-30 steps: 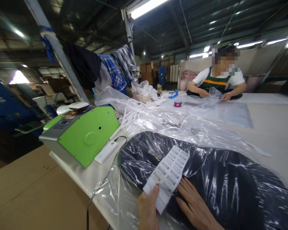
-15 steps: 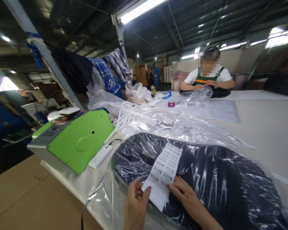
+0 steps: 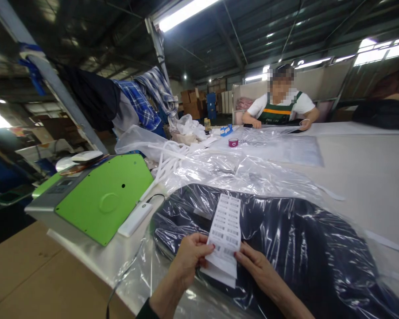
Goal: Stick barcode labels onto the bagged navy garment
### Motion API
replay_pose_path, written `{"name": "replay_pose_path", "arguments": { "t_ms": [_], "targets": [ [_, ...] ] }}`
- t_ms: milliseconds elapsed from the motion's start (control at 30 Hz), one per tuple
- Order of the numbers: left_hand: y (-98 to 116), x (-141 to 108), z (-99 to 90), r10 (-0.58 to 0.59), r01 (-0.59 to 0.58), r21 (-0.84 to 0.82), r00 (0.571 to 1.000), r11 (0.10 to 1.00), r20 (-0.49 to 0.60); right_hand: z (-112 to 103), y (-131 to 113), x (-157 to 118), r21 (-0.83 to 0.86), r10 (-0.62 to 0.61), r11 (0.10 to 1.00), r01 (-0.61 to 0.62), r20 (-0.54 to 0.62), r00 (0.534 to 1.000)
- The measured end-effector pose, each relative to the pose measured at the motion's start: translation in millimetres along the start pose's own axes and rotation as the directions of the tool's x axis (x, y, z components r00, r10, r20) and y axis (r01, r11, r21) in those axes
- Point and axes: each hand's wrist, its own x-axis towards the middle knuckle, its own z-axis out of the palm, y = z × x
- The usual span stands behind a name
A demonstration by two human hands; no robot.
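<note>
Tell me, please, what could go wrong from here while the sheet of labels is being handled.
The label sheet, with the left hand and right hand at its edges, might crease or tear. Glossy crinkled plastic beneath could let it slide. The dark cable over the table's edge might get snagged.

Green machine (image 3: 99,208) blocks the left. Loose plastic film (image 3: 215,165) heaped past bagged dark item (image 3: 299,243). Open lane over tabletop (image 3: 372,177), far right.
</note>
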Motion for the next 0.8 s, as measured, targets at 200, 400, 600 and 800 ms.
{"name": "replay_pose_path", "arguments": {
  "t_ms": [200,400,600,800],
  "targets": [
    [-7.1,-6.4,7.5,-0.117,0.118,0.008,0.976,0.993,0.185,2.4,-2.0,0.2,-0.048,0.022,0.999,-0.026,-0.078,0.997],
    [-14.7,-8.6,14.9,-0.023,0.024,-0.042,1.000,0.999,0.018,12.8,11.3,-5.4,-0.060,-0.030,0.998,0.013,-0.294,0.955],
    [-26.9,-0.5,31.9,0.079,-0.081,-0.062,0.996,0.995,-0.041,16.3,24.2,-9.1,-0.412,-0.354,0.897,0.160,-0.455,0.817],
    [-34.5,0.4,42.8,0.135,-0.112,-0.208,0.986,0.972,0.102,15.1,22.0,-11.8,-0.423,-0.342,0.888,0.181,-0.342,0.875]
  ]
}}
